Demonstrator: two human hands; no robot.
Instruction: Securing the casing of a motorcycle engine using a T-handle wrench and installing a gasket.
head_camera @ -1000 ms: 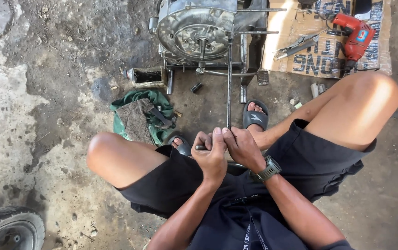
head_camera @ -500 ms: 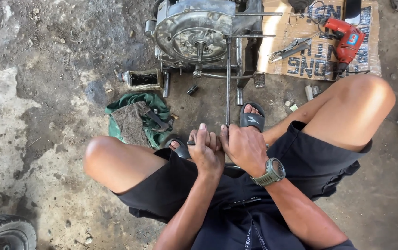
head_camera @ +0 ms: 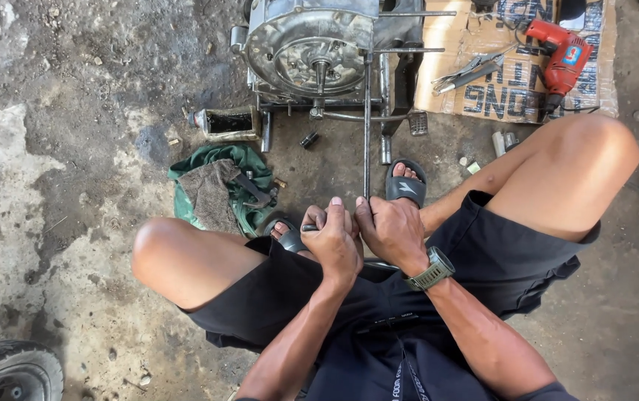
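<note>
I am squatting on a stained concrete floor. A long thin metal rod (head_camera: 367, 126) runs from my hands up to a silver engine (head_camera: 312, 48) resting on a metal stand. My left hand (head_camera: 332, 241) is closed around a small dark tool handle that pokes out to the left, at the rod's near end. My right hand (head_camera: 390, 230), with a grey watch on its wrist, grips the rod's near end beside it. Both hands touch each other between my knees.
A green and brown rag (head_camera: 223, 189) lies left of my feet. A red power drill (head_camera: 561, 56) and pliers (head_camera: 471, 70) rest on cardboard (head_camera: 512, 96) at the far right. A small dark container (head_camera: 226, 122) sits left of the stand. A tyre (head_camera: 7, 371) shows at bottom left.
My hands stay clasped on the rod's near end and have shifted only slightly. The view has drifted a little, bringing the engine and rag closer in.
</note>
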